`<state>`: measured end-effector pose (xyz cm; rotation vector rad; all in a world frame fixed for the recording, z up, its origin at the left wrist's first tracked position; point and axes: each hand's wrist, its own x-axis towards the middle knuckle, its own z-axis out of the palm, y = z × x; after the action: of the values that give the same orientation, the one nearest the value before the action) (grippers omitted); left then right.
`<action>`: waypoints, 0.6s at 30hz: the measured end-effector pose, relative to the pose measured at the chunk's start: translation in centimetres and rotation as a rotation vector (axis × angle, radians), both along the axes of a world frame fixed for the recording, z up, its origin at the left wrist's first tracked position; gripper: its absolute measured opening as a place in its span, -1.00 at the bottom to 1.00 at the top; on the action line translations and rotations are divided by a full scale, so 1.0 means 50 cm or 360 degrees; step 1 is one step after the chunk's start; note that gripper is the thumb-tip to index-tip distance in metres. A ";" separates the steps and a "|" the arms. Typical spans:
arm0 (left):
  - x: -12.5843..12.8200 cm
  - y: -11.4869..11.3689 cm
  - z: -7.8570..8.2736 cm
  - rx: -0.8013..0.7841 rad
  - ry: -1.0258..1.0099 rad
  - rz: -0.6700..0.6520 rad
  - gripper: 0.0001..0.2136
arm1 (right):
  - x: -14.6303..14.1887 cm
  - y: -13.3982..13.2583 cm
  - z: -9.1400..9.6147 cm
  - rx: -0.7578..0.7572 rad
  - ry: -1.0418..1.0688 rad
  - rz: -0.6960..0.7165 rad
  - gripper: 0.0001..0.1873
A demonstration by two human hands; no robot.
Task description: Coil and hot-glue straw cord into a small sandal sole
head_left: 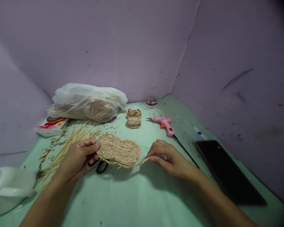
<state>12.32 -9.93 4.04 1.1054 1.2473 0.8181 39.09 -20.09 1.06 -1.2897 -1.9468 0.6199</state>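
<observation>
A coiled sole of braided straw (119,149), narrowed at the waist, is held above the green table. My left hand (81,154) pinches its left end between thumb and fingers. From its lower right edge a loose end of straw braid (142,162) runs out, and the fingertips of my right hand (164,157) are closed on it. Under the sole, partly covered by it and my left hand, lie black-handled scissors (101,167). Farther back sits a smaller woven straw piece (133,118), also pinched at the middle.
A pink glue gun (164,124) with a black cord lies right of centre. Beside it are a blue-capped marker (200,133) and a black tablet (229,171). Loose straw strands (71,142), a plastic bag (87,102), a red-white packet (53,126) and a white jug (11,189) occupy the left.
</observation>
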 end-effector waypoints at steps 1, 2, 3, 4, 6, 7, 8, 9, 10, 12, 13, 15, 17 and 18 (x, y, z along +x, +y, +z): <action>0.000 0.000 0.000 -0.0008 0.0004 -0.0001 -0.81 | 0.001 0.000 -0.001 0.0054 -0.0006 0.0004 -0.84; 0.000 -0.001 0.000 -0.0015 0.0009 -0.0005 -0.80 | 0.002 0.000 -0.002 0.0109 -0.0019 0.0004 -0.86; 0.001 -0.001 0.000 -0.0025 0.0015 -0.0017 -0.80 | 0.002 0.000 -0.003 0.0157 -0.0038 0.0004 -0.87; 0.002 -0.002 0.001 -0.0036 0.0018 -0.0042 -0.79 | 0.003 0.000 -0.003 0.0195 -0.0056 0.0005 -0.88; 0.004 -0.002 0.001 -0.0055 0.0018 -0.0086 -0.78 | 0.003 -0.001 -0.001 0.0234 -0.0084 0.0020 -0.90; 0.004 -0.002 0.001 -0.0062 0.0015 -0.0095 -0.77 | 0.003 -0.002 0.000 0.0241 -0.0091 0.0043 -0.90; 0.005 -0.002 0.000 -0.0068 0.0010 -0.0097 -0.77 | 0.003 -0.002 0.001 0.0243 -0.0097 0.0066 -0.89; 0.004 -0.001 0.000 -0.0074 0.0004 -0.0093 -0.77 | 0.003 -0.003 0.002 0.0239 -0.0101 0.0082 -0.88; 0.004 0.000 -0.001 -0.0078 -0.0006 -0.0085 -0.77 | 0.003 -0.003 0.003 0.0227 -0.0102 0.0092 -0.87; 0.003 0.003 -0.003 -0.0083 -0.0025 -0.0070 -0.78 | 0.003 -0.005 0.005 0.0194 -0.0091 0.0090 -0.87; 0.002 0.004 -0.004 -0.0083 -0.0032 -0.0061 -0.79 | 0.004 -0.006 0.005 0.0175 -0.0076 0.0084 -0.87; 0.001 0.006 -0.006 -0.0076 -0.0029 -0.0035 -0.81 | 0.005 -0.008 0.006 0.0160 -0.0033 0.0082 -0.90; 0.001 0.006 -0.008 -0.0065 -0.0016 -0.0022 -0.82 | 0.006 -0.010 0.008 0.0156 0.0000 0.0078 -0.91; 0.002 0.006 -0.008 -0.0048 -0.0013 -0.0022 -0.83 | 0.005 -0.011 0.009 0.0153 0.0015 0.0085 -0.91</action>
<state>12.40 -9.61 3.62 1.0844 1.2399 0.7905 39.36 -20.65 1.50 -1.1770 -1.9839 0.5503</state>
